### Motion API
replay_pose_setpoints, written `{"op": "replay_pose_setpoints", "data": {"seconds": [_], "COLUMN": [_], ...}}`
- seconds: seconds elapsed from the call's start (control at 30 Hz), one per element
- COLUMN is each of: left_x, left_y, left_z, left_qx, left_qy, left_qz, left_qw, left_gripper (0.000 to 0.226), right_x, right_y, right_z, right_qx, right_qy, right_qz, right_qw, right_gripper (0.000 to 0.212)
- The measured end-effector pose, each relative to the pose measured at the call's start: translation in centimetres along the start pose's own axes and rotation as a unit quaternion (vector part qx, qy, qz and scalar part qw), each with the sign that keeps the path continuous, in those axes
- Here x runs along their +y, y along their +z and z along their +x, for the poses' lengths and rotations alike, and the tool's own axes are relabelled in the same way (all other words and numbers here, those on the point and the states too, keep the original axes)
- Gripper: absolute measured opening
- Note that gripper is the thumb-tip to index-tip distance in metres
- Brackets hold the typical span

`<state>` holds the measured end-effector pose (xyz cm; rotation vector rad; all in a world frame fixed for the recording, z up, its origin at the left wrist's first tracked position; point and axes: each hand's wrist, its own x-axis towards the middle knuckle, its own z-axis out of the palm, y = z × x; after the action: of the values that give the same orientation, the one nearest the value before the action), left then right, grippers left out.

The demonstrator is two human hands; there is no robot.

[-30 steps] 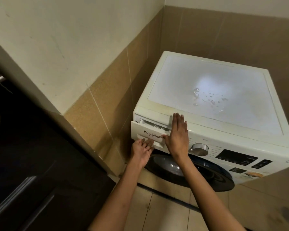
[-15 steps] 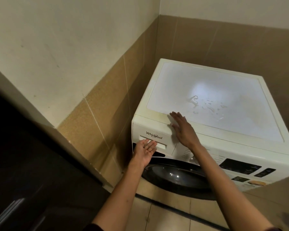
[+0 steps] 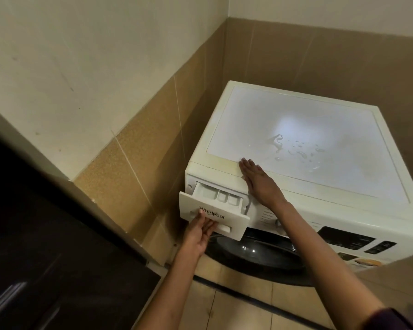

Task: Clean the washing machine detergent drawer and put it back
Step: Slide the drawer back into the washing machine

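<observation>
Left hand (image 3: 199, 231) grips the handle recess of the white plastic detergent drawer (image 3: 234, 219) from below, fingers hooked in; drawer's part-way out of its slot. Right hand (image 3: 258, 184) lies flat, fingers straight, on the white front-load washing machine (image 3: 332, 198) top, bracing. Best: pull straight & level, no twisting, w/ steady brace. Drawer's long axis runs front-to-back; front panel faces the person.

A tiled wall (image 3: 141, 163) stands close left of the drawer (image 3: 231, 221); room lies open in front.
</observation>
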<state>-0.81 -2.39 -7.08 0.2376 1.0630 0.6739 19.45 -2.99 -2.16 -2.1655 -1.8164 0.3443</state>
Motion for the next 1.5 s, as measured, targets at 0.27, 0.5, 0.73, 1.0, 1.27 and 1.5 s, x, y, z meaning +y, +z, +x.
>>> {"op": "replay_pose_setpoints", "data": {"seconds": [0.27,0.5,0.73,1.0,1.27,1.5], "left_x": [-0.7,0.0,2.0,2.6,2.3,1.9], "left_y": [-1.4,-0.5,4.1,4.8,4.7,3.8], "left_z": [-1.7,-0.9,1.9,3.3,3.1,2.3], "left_qx": [-0.001,0.006,0.023,0.055,0.035,0.025], "left_qy": [-0.002,-0.018,-0.017,-0.039,-0.018,-0.014], "left_qz": [-0.036,-0.056,-0.053,-0.083,-0.064,-0.063], "left_qw": [0.999,0.998,0.998,0.994,0.997,0.998], "left_gripper": [0.034,0.021,0.01,0.007,0.009,0.01], "right_x": [-0.3,-0.2,-0.2,0.1,0.1,0.0], "right_y": [0.3,0.1,0.4,0.6,0.8,0.4], "right_z": [-0.2,-0.4,-0.5,-0.4,-0.3,-0.2], "right_qx": [0.013,0.002,0.025,0.05,0.055,0.03], "right_qy": [-0.004,-0.016,-0.022,-0.028,-0.02,-0.011], "right_qz": [-0.003,0.011,0.007,-0.008,0.0,0.034], "right_qw": [1.0,1.0,0.999,0.998,0.998,0.999], "right_gripper": [0.045,0.046,0.047,0.048,0.046,0.045]}}
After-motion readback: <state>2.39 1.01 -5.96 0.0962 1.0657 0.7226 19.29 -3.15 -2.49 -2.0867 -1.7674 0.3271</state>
